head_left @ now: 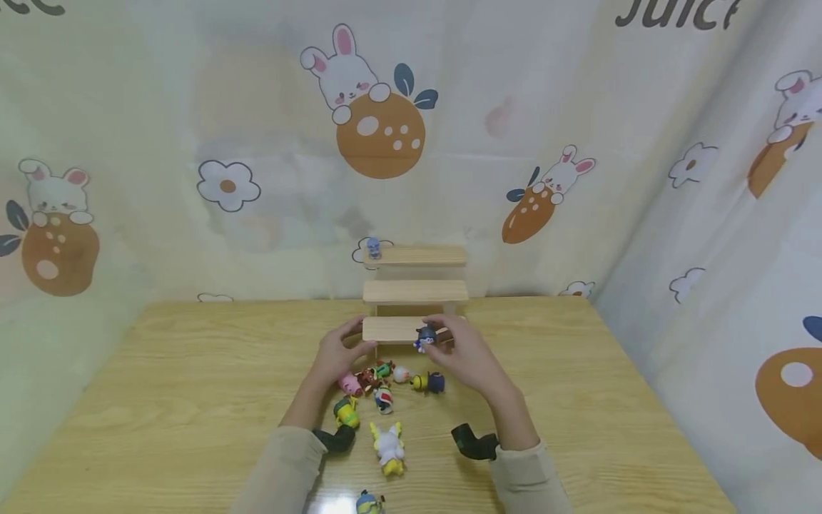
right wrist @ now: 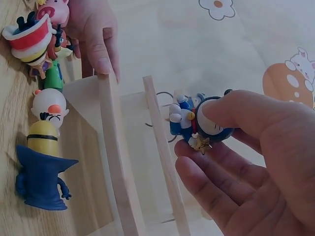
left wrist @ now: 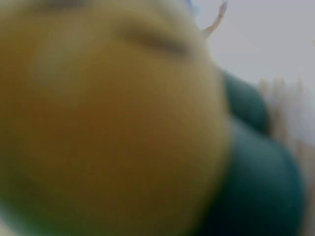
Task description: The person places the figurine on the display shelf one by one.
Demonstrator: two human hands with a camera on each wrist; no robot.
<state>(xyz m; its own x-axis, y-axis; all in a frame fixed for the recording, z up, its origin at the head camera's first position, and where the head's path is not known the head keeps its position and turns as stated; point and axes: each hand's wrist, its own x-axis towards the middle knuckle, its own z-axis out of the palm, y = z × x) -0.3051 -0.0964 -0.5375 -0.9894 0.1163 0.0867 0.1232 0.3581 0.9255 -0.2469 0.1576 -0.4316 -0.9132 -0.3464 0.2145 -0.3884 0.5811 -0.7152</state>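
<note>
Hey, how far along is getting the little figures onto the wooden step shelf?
Barely started. One small figure already stands on the top step of the shelf. In hand: the right hand pinches a blue figure over the lowest step, while the left hand touches that step's left end. Left to do: the pile of figures on the table; the middle step looks bare.

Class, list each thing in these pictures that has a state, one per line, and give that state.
Right hand: pinches the blue cat figure, held in the air.
Left hand: fingers rest on the lowest step of the wooden stand.
Small blue figure: upright on the top step.
Yellow figure in blue hat: lying on the table.
</note>
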